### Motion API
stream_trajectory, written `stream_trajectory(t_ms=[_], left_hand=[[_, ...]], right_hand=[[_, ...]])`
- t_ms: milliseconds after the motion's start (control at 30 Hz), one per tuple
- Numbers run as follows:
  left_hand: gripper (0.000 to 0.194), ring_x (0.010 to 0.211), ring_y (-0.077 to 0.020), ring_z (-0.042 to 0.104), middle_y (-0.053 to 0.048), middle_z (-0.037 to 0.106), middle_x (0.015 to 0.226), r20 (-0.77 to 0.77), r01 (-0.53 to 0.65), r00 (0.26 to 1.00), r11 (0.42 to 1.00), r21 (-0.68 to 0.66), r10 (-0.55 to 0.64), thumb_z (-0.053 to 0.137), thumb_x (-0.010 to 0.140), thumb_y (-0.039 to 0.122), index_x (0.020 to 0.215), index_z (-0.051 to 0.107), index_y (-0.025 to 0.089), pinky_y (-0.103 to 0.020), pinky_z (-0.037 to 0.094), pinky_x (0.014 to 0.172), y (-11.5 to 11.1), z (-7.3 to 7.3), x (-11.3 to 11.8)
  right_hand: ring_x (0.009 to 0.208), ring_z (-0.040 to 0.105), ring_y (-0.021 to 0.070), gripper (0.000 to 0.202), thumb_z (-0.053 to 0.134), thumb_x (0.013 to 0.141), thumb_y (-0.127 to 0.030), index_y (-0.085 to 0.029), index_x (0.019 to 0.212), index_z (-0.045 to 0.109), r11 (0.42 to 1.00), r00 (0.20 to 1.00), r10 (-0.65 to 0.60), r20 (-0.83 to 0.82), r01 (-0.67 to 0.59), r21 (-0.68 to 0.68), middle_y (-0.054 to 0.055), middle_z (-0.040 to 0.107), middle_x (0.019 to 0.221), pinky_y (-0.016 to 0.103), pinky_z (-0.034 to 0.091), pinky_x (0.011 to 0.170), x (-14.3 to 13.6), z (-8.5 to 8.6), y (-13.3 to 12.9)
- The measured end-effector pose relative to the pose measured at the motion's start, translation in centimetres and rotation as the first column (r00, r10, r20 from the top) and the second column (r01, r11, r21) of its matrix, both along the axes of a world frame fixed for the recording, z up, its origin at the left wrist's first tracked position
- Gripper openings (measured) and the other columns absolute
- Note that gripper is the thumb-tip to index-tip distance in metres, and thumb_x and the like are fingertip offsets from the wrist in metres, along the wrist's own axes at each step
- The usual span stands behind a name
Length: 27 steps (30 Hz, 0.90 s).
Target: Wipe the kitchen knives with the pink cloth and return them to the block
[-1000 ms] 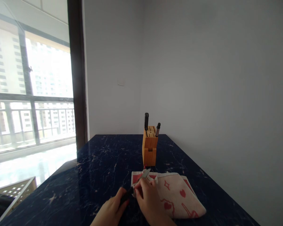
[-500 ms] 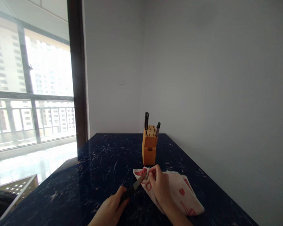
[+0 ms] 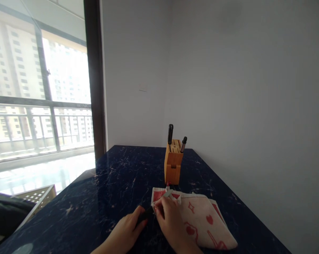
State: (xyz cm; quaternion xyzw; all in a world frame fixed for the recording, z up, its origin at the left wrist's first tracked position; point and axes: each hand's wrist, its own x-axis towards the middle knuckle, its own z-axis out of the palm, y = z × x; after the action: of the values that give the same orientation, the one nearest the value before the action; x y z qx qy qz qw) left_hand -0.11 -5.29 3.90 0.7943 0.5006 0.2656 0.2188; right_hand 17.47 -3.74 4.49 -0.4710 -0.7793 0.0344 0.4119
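Observation:
My left hand point(image 3: 131, 225) is closed around the black handle of a kitchen knife point(image 3: 145, 216), whose blade points up and to the right. A white towel with red prints point(image 3: 199, 218) lies on the dark table. My right hand point(image 3: 167, 215) pinches a fold of that towel against the blade, close to the handle. Part of the blade is hidden by my fingers and the cloth; its tip end shows just beyond them. Behind the towel stands a wooden knife block point(image 3: 172, 169), with a black-handled knife point(image 3: 170, 134) and another dark-handled tool point(image 3: 184, 144) in its slots.
The dark blue marbled table point(image 3: 117, 183) stretches to the wall corner. At the lower left, beside the table, is a chair with a perforated pale panel point(image 3: 40, 201) and dark fabric on it. A large window point(image 3: 42, 88) is on the left.
My right hand has slid the towel fold along the blade, from near the tip back toward the handle. The view has shifted slightly, so the block appears further right.

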Motion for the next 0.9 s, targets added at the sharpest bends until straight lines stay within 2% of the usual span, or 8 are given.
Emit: stream_trajectory(t_ms=[133,367,600,900], left_hand=[[0.016,0.077,-0.0153,0.062,0.001,0.067,0.086,-0.012,0.008,1.0,1.0,0.002,-0.008,0.038,0.087,0.03,0.096,0.05,0.024,-0.022,0.043,0.07,-0.3,0.6,0.2],[0.012,0.078,-0.0142,0.062,0.002,0.067,0.086,-0.028,0.02,0.999,0.999,0.029,-0.019,0.04,0.087,0.028,0.095,0.048,0.024,-0.02,0.042,0.069,0.2,-0.3,0.1],[0.013,0.082,-0.0157,0.063,0.001,0.068,0.088,-0.046,-0.006,0.999,1.0,0.022,0.007,0.04,0.087,0.029,0.096,0.048,0.025,-0.021,0.043,0.069,0.3,-0.6,0.0],[0.016,0.078,-0.0172,0.064,-0.003,0.069,0.087,-0.06,-0.016,0.998,1.0,-0.004,0.016,0.038,0.086,0.028,0.099,0.046,0.022,-0.024,0.046,0.07,0.6,-0.9,0.2]], right_hand=[[0.072,0.056,0.0175,0.017,0.05,0.072,-0.005,-0.021,0.075,0.052,1.0,1.0,-0.017,0.021,0.017,0.008,-0.002,0.061,0.076,0.033,0.037,0.072,0.1,-0.1,0.2],[0.07,0.056,0.0171,0.019,0.05,0.07,-0.003,-0.021,0.074,0.051,0.999,0.999,-0.029,0.042,0.028,0.034,-0.002,0.061,0.074,0.032,0.037,0.069,0.0,-0.2,0.1],[0.068,0.056,0.0161,0.017,0.048,0.072,-0.004,-0.021,0.074,0.047,0.997,0.998,-0.008,0.064,0.003,0.077,-0.003,0.06,0.072,0.03,0.036,0.068,0.0,-0.2,0.1],[0.066,0.057,0.0157,0.018,0.045,0.073,-0.006,-0.023,0.077,0.048,0.98,0.996,-0.041,0.081,0.024,0.2,-0.003,0.06,0.072,0.028,0.036,0.065,1.0,-0.5,1.1]])
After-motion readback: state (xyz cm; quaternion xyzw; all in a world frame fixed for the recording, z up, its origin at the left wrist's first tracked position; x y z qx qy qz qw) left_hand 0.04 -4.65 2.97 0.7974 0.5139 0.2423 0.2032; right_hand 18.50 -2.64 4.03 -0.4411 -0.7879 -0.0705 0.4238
